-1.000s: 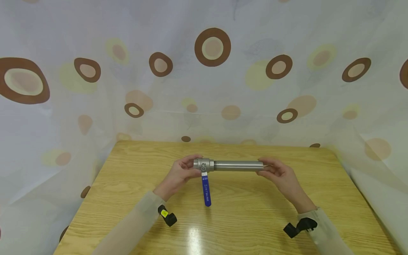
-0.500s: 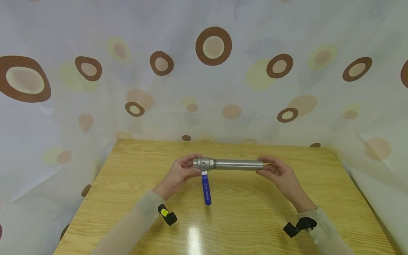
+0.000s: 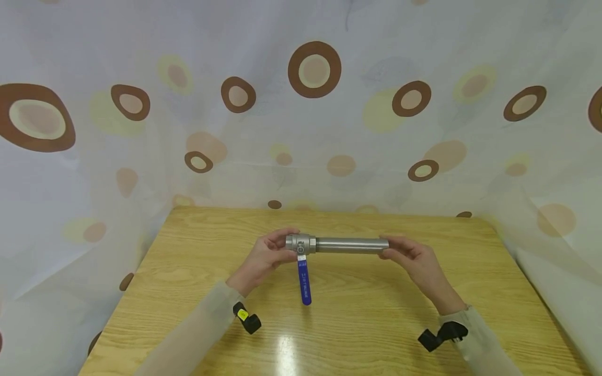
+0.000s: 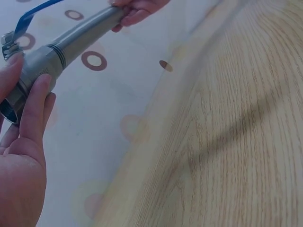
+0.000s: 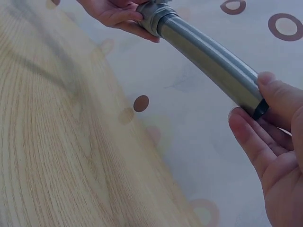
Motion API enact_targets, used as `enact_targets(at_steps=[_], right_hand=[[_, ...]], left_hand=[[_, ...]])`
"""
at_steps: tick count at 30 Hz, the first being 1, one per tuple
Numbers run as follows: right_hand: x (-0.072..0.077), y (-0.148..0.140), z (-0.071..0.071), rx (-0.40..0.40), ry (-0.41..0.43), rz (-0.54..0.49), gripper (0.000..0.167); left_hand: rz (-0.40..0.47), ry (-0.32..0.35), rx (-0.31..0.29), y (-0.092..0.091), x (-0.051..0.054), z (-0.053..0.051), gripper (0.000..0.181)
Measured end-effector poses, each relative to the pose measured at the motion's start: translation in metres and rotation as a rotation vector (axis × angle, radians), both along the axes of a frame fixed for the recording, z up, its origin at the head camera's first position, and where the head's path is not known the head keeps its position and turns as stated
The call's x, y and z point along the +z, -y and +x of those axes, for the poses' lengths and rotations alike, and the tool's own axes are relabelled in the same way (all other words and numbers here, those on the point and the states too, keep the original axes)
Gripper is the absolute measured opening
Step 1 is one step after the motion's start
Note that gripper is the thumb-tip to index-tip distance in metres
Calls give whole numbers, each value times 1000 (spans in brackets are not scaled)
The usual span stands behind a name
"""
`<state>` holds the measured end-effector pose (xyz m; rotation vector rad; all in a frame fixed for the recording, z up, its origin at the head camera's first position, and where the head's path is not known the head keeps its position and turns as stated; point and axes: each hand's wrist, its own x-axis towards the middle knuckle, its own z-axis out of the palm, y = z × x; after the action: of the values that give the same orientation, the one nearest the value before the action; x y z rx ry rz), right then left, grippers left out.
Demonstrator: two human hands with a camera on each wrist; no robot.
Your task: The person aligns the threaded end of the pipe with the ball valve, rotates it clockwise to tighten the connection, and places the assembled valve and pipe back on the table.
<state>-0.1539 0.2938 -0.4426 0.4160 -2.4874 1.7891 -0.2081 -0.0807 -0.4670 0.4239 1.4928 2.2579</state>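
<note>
A metal ball valve [image 3: 303,243] with a blue lever handle [image 3: 304,282] is joined to a straight metal pipe [image 3: 350,245]. Thumb and fingers of the left hand [image 3: 264,258] grip the valve's left end. At the pipe's far right end, the right hand [image 3: 423,266] pinches it between thumb and fingers. Valve and pipe lie level between the hands, raised above the table, with the lever pointing toward the person. In the left wrist view the valve's open end [image 4: 10,109] faces outward; thread shows where pipe meets valve. The pipe's end rim [image 5: 260,109] shows in the right wrist view.
Below the hands is a wooden table [image 3: 357,324], its back edge against a pale curtain [image 3: 263,130] with brown and yellow round patterns, which also stands at both sides. Each sleeve carries a small black wrist camera [image 3: 246,318].
The right hand's fingers have shifted slightly around the pipe's end. The valve, the pipe and the left hand are almost where they were.
</note>
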Motion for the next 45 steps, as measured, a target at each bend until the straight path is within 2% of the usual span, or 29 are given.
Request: enact_targets(at_steps=[4, 7, 10, 14, 22, 26, 30, 40, 45], right_hand=[[-3, -1, -2, 61, -21, -51, 48], [-4, -1, -3, 91, -43, -96, 48], [-3, -1, -2, 63, -54, -81, 43], [0, 0, 0, 16, -28, -24, 42], [0, 1, 0, 17, -2, -22, 44], [-1, 2, -1, 80, -17, -111, 50], [-2, 3, -2, 140, -32, -196, 44], [-3, 4, -2, 34, -10, -128, 36], [-4, 5, -3, 9, -17, -109, 33]], left_hand=[[12, 0, 5, -1, 1, 0, 55], [12, -4, 2, -2, 3, 0, 56], [8, -7, -4, -2, 4, 0, 56], [9, -4, -3, -1, 4, 0, 55], [25, -7, -8, 0, 3, -1, 56], [29, -15, -8, 0, 2, -1, 55], [35, -22, -5, 0, 1, -2, 55], [38, -24, -11, 2, 1, -2, 57], [38, -27, -18, 2, -1, -3, 57]])
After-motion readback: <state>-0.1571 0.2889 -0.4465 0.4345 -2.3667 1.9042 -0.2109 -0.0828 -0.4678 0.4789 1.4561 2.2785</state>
